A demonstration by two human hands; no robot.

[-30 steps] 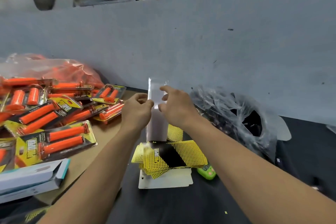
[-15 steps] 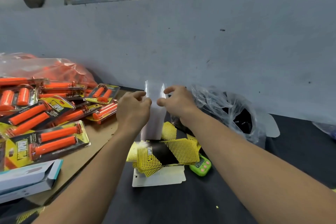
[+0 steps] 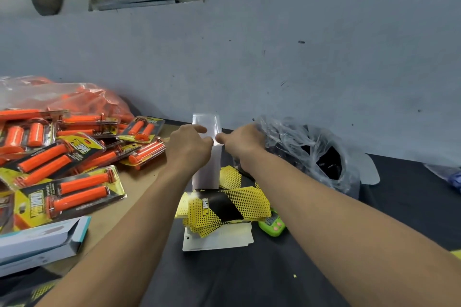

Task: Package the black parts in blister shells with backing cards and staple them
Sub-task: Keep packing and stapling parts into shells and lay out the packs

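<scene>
A tall stack of clear blister shells (image 3: 207, 169) stands upright at the back middle of the table. My left hand (image 3: 188, 148) and my right hand (image 3: 240, 141) both pinch the top shell (image 3: 206, 122) from either side. In front of the stack lies a pile of yellow-and-black backing cards (image 3: 224, 207) on white card sheets (image 3: 217, 240). A crumpled clear plastic bag (image 3: 309, 154) with black parts inside sits just right of my right hand.
Finished packs of orange grips (image 3: 69, 169) cover the brown board on the left, with a bag of orange grips (image 3: 62, 97) behind. A white-and-blue box (image 3: 40, 242) lies front left. A small green device (image 3: 272, 225) sits beside the cards. The grey wall is close behind.
Both hands stay pinched on the top shell of the stack; my fingertips have drawn closer together. The camera view shifted slightly.
</scene>
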